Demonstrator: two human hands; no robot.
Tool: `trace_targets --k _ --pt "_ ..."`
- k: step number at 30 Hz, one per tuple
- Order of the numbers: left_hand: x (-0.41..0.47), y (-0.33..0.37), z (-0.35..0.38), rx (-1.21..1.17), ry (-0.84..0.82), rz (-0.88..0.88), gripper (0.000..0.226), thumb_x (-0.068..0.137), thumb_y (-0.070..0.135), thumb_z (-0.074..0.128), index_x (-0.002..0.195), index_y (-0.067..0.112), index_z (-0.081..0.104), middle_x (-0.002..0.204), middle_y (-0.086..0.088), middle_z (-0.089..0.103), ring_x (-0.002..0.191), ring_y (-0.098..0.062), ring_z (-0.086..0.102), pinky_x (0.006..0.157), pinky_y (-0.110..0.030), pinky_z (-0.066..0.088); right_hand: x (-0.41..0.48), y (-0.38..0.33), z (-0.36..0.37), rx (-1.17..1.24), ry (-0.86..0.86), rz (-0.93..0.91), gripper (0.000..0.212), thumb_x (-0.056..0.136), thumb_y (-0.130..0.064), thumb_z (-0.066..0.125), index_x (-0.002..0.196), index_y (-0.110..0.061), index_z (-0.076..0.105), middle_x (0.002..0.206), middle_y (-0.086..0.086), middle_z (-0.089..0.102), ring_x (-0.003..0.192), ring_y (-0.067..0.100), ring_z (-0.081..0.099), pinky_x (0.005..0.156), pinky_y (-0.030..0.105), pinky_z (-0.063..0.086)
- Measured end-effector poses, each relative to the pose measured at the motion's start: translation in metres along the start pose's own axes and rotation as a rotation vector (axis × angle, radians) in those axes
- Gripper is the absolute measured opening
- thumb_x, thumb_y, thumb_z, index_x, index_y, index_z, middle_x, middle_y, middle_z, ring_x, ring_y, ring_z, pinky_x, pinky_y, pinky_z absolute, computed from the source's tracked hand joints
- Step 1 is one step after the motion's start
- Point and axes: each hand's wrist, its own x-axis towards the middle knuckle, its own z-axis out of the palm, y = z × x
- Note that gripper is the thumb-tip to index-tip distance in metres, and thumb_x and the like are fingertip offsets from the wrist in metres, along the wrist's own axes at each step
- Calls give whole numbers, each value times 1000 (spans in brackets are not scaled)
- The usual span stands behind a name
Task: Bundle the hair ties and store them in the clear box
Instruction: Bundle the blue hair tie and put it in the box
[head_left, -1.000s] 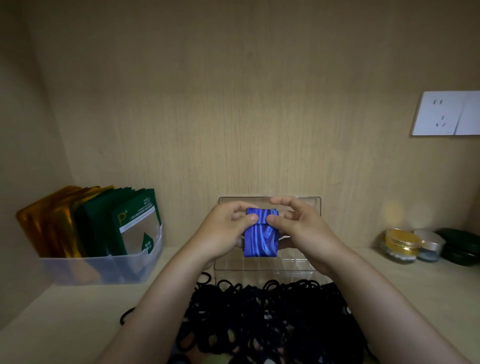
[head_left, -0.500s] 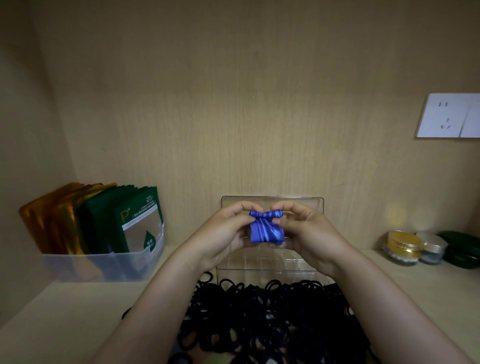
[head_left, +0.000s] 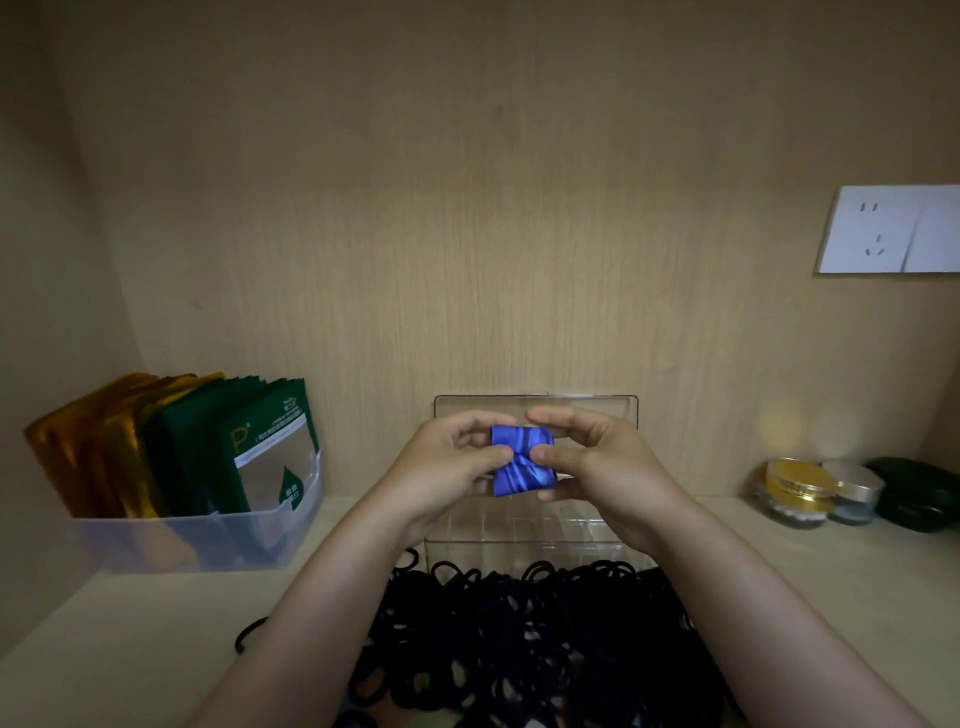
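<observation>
- Frosted plastic bin (head_left: 208, 540) at left, packed with glossy gold and green sachets (head_left: 218, 447).
- Left hand (head_left: 447, 467) and right hand (head_left: 602, 467) pinching a shiny blue scrunchie (head_left: 522, 465) above the clear box (head_left: 524, 535).
- Heap of thin black hair ties (head_left: 519, 639) in front, on the shelf.
- Round lidded jars (head_left: 815, 491) at right.

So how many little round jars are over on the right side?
3, in a row by the back wall: a gold-lidded jar nearest the middle, a silver-lidded jar beside it, and a dark green jar at the edge. More may sit out of view.
</observation>
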Motion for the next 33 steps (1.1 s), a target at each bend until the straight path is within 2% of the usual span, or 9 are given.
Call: trace_targets --k 2,8,13,16,20,23,27,30,33 --pt "0 -1 1 -54 2 -21 23 91 -3 63 108 12 70 100 -7 74 80 -11 73 65 -20 56 -1 -1 0 32 -11 28 29 88 9 65 113 -5 68 113 12 68 73 21 74 55 29 59" --pt "2 -2 -1 -126 28 -59 24 90 -7 61 95 14 73 95 -7 72 79 -15 73 66 -24 56 -3 -2 -2 56 -93 111 24 89 10 63 110 -3 65 93 11 71 74 25 74 56 33 62" --pt "-2 -1 -1 -236 -95 -152 29 95 -7 50 115 10 62 100 -19 70 76 -24 70 63 -28 58 -1 -1 -4 22 -65 9 25 88 15 60 99 -6 68 104 16 67 70 20 71 55 28 60" --pt "-7 1 -2 -188 -91 -176 25 95 -9 49 106 9 63 97 -23 70 73 -22 68 61 -22 57 -1 -1 -7 -13 -77 -26 29 87 17 59 91 -9 70 104 15 68 69 18 69 56 27 58" --pt "-14 4 -2 -332 -62 -202 22 95 -4 46 92 4 66 94 -21 71 73 -23 68 63 -23 57 -1 -1 -4 -21 -109 -48 37 85 22 56 80 -11 73 101 23 73 73 19 68 60 24 55" --pt "-21 2 -2 -257 -12 -171 11 93 0 60 93 7 67 93 -15 72 76 -18 70 68 -24 58 -3 -1 3 -25 -114 -69 38 84 22 56 86 -11 74 105 26 72 73 19 68 63 25 57" --pt "-33 -4 -13 -263 107 -93 23 88 -9 64 100 11 63 91 -11 73 71 -13 67 70 -21 59 -5 4 22 226 -165 71 36 90 9 54 119 -10 64 108 14 71 82 21 71 71 34 61" --pt "-39 -12 -17 -292 144 -46 33 86 -11 65 112 10 59 88 -7 75 70 -14 70 68 -21 58 -10 11 32 321 -295 221 27 87 -12 63 112 -4 66 101 12 71 88 23 67 75 34 58" --pt "-44 -22 -19 -265 169 -18 36 84 -10 68 114 7 59 92 -10 75 75 -18 71 69 -22 58 -11 21 39 262 -222 226 18 92 -14 67 107 -5 71 108 15 73 87 23 69 80 31 57"
